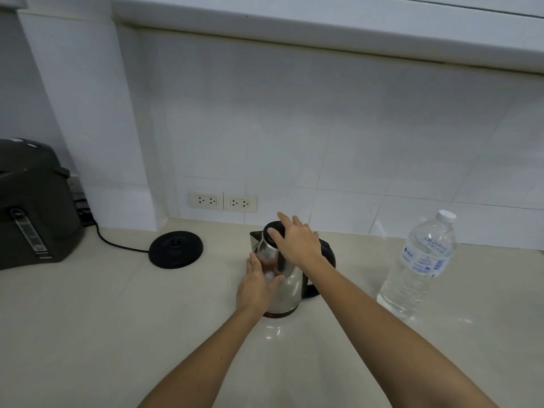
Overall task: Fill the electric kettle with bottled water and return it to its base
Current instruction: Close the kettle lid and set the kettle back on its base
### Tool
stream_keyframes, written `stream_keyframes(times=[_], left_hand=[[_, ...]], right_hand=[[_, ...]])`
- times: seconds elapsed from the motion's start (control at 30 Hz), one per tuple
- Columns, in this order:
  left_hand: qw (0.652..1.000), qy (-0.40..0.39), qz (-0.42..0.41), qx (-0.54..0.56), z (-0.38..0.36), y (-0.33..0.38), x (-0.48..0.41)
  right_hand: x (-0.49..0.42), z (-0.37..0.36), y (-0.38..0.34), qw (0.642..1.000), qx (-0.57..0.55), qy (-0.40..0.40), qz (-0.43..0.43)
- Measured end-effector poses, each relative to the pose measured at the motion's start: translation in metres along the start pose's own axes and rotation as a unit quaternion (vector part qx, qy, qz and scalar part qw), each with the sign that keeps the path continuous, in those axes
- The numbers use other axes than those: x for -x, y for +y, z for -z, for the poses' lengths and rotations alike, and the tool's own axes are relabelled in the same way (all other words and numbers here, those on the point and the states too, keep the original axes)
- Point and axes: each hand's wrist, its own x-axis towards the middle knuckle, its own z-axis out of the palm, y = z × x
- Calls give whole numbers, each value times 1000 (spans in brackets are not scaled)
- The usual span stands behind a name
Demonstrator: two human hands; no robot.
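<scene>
A steel electric kettle (287, 285) with a black handle and black lid (272, 230) stands on the pale counter, off its base. My left hand (256, 282) presses against the kettle's left side, fingers wrapped on the body. My right hand (295, 240) rests on top, fingers over the lid. The round black base (176, 248) lies to the left, apart from the kettle, with its cord running left. A clear water bottle (419, 267) with a white cap stands upright to the right, capped.
A dark hot-water dispenser (32, 204) stands at the far left by the wall. Two double wall sockets (223, 201) sit low on the tiled backsplash behind the kettle. The counter (88, 334) stretches toward me.
</scene>
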Motion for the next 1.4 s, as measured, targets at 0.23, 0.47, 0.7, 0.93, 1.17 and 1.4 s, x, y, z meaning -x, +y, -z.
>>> stream_keyframes(times=[0.23,0.47,0.7,0.93,1.17,1.4], left_hand=[[1000,-1,-6,-8,0,-2,0],[1000,8,-5,-8,-2,-3,1],[1000,4,0,1,0,-4,1],[1000,-5,7,-11,2,-2,1],[1000,-2,0,-26,1,-3,3],[1000,2,-10,-25,2,-6,0]], right_hand=[[-7,-7,0,998,-2,47,-44],[-7,-12,-3,986,-105,107,-74],[-12,-14,-1,980,-121,130,-90],[-11,-18,-4,971,-148,143,-117],[-2,-25,3,992,-45,78,-85],[-1,-17,20,998,25,41,-47]])
